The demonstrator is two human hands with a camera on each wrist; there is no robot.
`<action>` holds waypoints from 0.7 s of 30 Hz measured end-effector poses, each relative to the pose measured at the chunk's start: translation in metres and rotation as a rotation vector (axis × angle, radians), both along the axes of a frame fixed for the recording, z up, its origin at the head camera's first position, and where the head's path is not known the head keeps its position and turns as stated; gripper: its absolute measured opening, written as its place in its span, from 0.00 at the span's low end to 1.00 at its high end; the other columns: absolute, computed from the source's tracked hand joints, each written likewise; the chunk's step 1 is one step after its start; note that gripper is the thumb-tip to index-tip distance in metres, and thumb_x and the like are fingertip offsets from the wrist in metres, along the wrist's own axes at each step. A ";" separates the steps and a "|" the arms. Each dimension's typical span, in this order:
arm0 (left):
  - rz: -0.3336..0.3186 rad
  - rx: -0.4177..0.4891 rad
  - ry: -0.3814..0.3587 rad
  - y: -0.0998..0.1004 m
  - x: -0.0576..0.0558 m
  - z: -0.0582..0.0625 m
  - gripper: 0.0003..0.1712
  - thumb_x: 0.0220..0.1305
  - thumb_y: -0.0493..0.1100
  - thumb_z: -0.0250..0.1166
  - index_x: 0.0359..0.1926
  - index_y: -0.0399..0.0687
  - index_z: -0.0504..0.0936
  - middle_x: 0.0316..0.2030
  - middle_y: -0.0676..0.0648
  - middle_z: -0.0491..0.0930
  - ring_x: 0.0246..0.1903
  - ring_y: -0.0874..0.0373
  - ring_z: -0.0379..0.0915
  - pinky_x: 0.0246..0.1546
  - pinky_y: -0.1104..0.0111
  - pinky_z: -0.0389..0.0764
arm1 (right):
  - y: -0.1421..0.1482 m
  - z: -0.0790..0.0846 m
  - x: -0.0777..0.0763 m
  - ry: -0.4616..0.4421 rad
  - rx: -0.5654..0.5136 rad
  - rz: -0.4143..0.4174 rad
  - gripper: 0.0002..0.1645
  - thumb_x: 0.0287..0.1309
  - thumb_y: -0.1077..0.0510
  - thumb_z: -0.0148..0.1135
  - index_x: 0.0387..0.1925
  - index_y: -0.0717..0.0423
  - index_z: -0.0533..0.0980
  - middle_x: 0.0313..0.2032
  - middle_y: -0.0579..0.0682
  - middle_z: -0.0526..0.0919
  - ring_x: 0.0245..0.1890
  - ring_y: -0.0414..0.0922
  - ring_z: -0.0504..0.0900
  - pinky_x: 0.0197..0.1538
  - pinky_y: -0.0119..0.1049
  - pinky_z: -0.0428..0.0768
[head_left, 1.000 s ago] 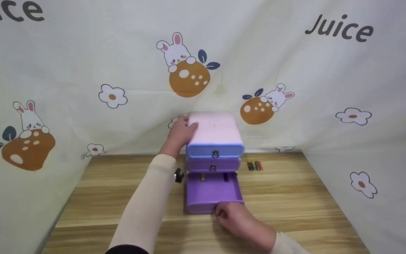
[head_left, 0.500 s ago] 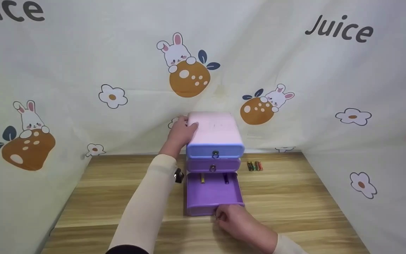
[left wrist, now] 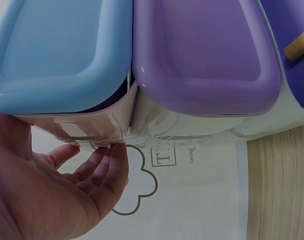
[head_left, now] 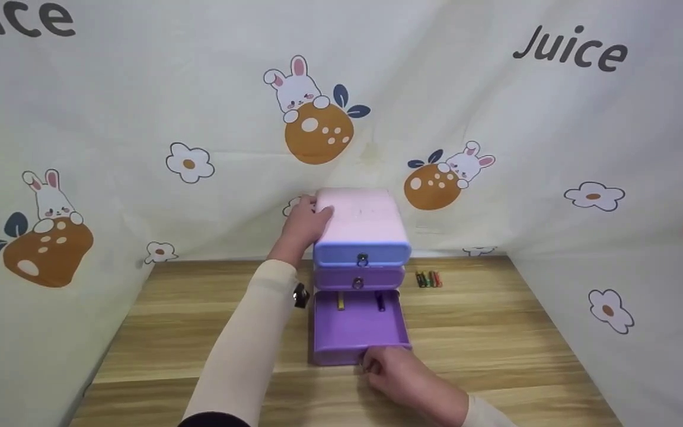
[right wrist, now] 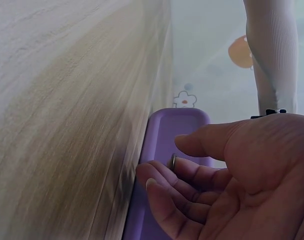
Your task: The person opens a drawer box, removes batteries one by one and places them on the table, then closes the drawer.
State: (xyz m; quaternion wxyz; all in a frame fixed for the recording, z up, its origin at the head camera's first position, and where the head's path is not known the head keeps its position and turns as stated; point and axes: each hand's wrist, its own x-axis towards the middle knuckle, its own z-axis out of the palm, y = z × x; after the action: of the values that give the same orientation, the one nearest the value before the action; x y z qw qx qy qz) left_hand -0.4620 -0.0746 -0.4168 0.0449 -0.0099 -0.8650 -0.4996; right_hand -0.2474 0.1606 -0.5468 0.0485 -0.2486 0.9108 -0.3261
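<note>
A small three-drawer unit stands on the table, with a pink top (head_left: 360, 214), a blue upper drawer (head_left: 335, 254) and a purple middle drawer (head_left: 332, 279), both closed. The bottom purple drawer (head_left: 359, 323) is pulled out and holds a yellow stick (head_left: 341, 301) and a dark stick (head_left: 380, 301) near its back. My left hand (head_left: 306, 222) rests on the unit's upper left edge, thumb on top, fingers against the side wall. At the drawer front, my right hand (head_left: 395, 373) has curled fingers hooked on a metal ring pull (right wrist: 172, 161).
Several small battery-like cylinders (head_left: 428, 279) lie on the wooden table (head_left: 484, 332) right of the unit. A pale curtain (head_left: 229, 107) printed with rabbits and flowers encloses the back and both sides.
My right hand has drawn the bottom drawer slightly further toward me, and a bit more of the yellow and dark sticks shows. The left hand has stayed in place.
</note>
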 end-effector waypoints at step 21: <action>-0.015 0.023 0.012 -0.001 -0.001 -0.002 0.37 0.82 0.58 0.61 0.78 0.39 0.68 0.70 0.36 0.77 0.71 0.41 0.72 0.72 0.48 0.73 | 0.004 0.001 0.009 -0.007 0.001 0.023 0.10 0.54 0.69 0.75 0.36 0.55 0.85 0.31 0.37 0.84 0.31 0.30 0.79 0.36 0.31 0.83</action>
State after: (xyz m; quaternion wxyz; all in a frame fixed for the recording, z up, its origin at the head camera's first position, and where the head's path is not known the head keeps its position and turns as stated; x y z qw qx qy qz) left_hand -0.4625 -0.0757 -0.4187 0.0466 -0.0189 -0.8588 -0.5098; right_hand -0.2382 0.1644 -0.5459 0.0557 -0.2580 0.9078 -0.3260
